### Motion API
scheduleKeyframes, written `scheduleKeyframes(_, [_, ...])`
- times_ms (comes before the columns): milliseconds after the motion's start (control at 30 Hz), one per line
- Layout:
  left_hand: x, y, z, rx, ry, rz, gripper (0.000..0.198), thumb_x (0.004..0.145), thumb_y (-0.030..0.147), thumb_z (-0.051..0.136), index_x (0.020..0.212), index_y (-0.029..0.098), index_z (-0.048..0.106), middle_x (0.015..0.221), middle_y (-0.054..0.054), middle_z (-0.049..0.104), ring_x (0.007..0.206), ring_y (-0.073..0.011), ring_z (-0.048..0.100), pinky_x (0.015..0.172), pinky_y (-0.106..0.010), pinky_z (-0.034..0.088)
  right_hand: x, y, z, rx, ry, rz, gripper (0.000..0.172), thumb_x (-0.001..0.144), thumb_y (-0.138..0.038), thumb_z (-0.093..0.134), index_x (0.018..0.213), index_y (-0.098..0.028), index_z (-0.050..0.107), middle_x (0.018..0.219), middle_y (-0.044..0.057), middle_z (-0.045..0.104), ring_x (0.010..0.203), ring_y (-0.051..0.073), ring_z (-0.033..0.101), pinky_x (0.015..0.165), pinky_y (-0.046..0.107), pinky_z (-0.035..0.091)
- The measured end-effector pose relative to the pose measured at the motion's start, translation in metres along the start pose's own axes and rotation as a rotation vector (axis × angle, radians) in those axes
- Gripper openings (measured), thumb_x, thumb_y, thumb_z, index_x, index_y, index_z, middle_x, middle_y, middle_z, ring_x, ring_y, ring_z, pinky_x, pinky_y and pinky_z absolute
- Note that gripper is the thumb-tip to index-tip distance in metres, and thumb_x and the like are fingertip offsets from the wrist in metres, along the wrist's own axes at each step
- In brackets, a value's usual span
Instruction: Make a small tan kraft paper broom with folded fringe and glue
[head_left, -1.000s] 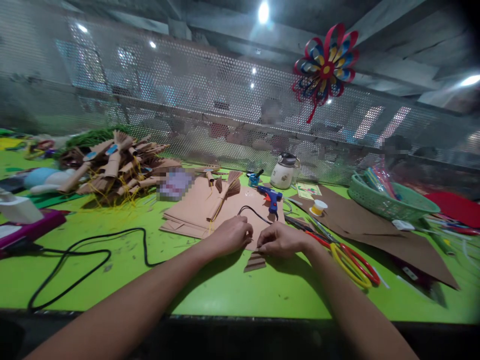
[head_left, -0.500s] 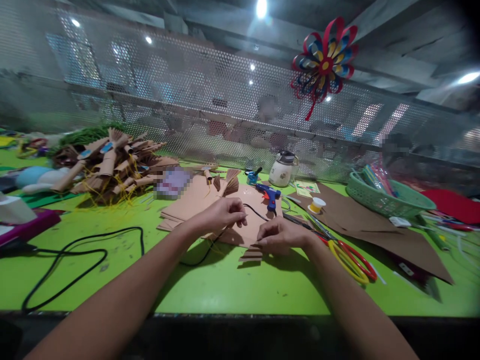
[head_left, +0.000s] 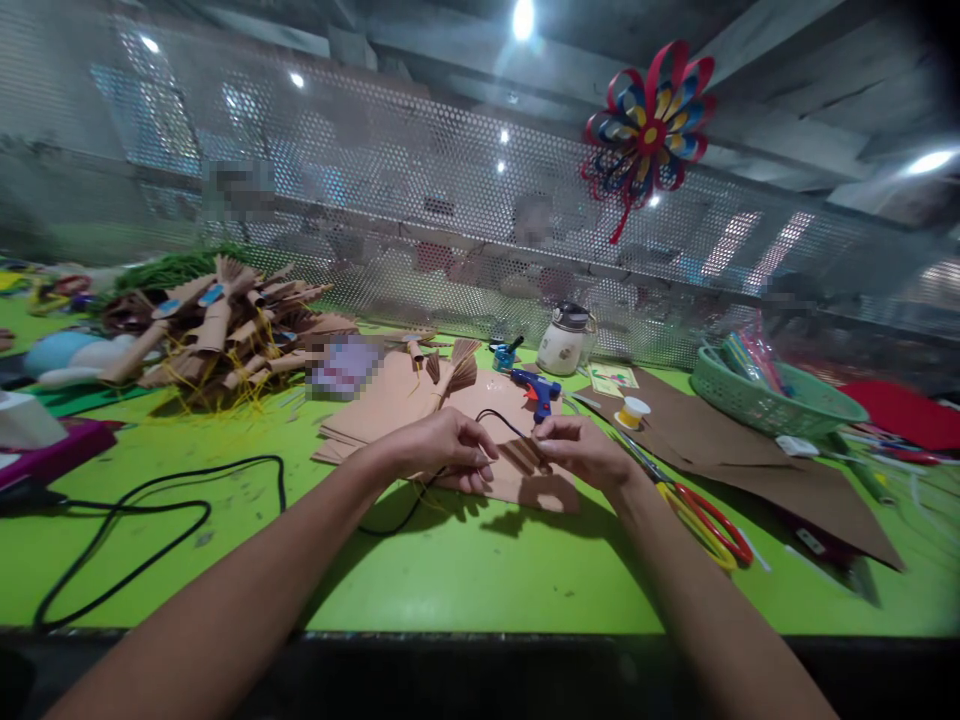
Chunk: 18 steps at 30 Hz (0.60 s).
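Observation:
My left hand (head_left: pixel 442 447) and my right hand (head_left: pixel 581 450) are raised a little above the green table (head_left: pixel 450 570). Between them they hold a small pleated piece of brown paper (head_left: pixel 523 457), each hand pinching one end. Thin yellow strands (head_left: pixel 421 487) hang under my left hand. Just beyond lies a stack of brown paper sheets (head_left: pixel 390 410) with a folded paper fan (head_left: pixel 457 372) on it. A blue glue gun (head_left: pixel 537 391) rests behind my hands, its black cord (head_left: pixel 172 510) running left across the table.
Scissors with red and yellow handles (head_left: pixel 705 520) lie right of my right hand. A heap of brown paper figures (head_left: pixel 225 330) is at the left, a green basket (head_left: pixel 772 400) at the right, a white jar (head_left: pixel 566 340) and yellow thread spool (head_left: pixel 634 410) behind. A perforated screen (head_left: pixel 375 200) backs the table.
Both hands have risen off the table. The right hand lifted the pleated brown piece from the table surface, and the left hand came over to take its other end.

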<state>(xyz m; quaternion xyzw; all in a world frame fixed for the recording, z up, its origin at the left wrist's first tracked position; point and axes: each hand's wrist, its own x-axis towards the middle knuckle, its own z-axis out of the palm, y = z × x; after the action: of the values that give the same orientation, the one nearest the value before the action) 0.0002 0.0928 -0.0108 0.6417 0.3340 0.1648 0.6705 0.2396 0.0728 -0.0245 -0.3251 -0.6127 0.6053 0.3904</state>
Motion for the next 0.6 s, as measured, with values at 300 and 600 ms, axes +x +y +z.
scheduleKeyframes(300, [0.003,-0.002,-0.009,0.578,0.097,0.117,0.025,0.073,0.023,0.054,0.091,0.016,0.070,0.084,-0.005,0.072,0.077,-0.0159,0.064,0.069,-0.024,0.045,0.007,0.005,0.000,0.135,0.173,0.013,0.025,0.065,-0.028,0.077,0.078,-0.014,0.062,0.066,0.001,0.063,0.058,0.011,0.058,0.057,0.026,0.045])
scheduleKeyframes(600, [0.006,0.004,-0.013,0.357,0.456,0.214,0.038,0.079,0.045,0.052,0.085,0.010,0.067,0.080,-0.010,0.070,0.071,-0.0162,0.061,0.057,-0.023,0.040,0.009,0.007,0.012,-0.027,0.189,0.057,0.027,0.064,-0.034,0.077,0.073,-0.013,0.063,0.064,0.000,0.061,0.056,0.009,0.052,0.057,0.024,0.042])
